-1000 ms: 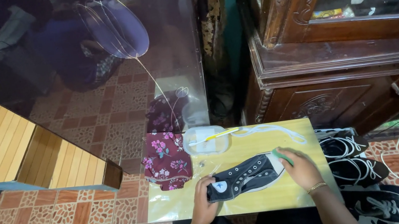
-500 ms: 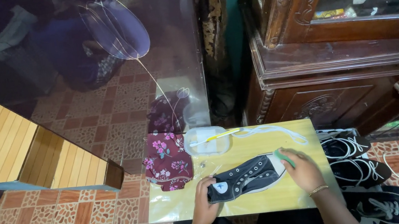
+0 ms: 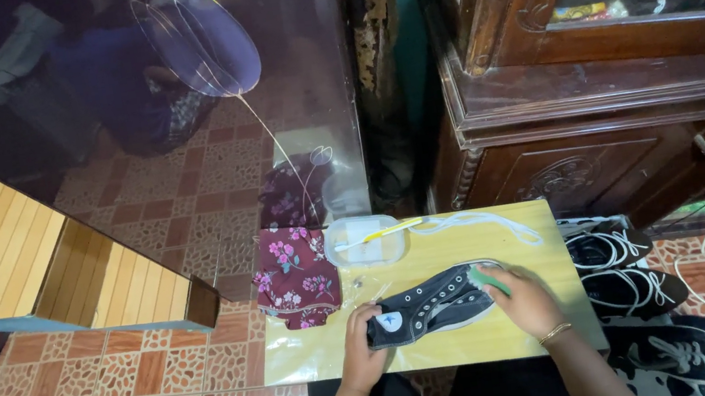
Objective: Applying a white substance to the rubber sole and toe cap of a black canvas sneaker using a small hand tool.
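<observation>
Head view: left hand (image 3: 363, 352) grips black sneaker's (image 3: 432, 305) heel; right hand (image 3: 524, 298) presses green sponge (image 3: 486, 279) on toe.

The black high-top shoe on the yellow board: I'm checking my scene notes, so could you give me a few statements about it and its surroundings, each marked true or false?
1. The left hand grips the heel end of the black high-top shoe. True.
2. The right hand presses a green sponge against the toe end of the shoe. True.
3. The shoe is fully laced. False: its eyelets are bare, and a loose white lace lies on the yellow board.
4. The clear plastic container sits on the tiled floor. False: it stands on the board's far left part.
5. A floral maroon cloth lies at the board's left edge. True.
6. No other shoes are nearby. False: other black sneakers lie to the right.
</observation>
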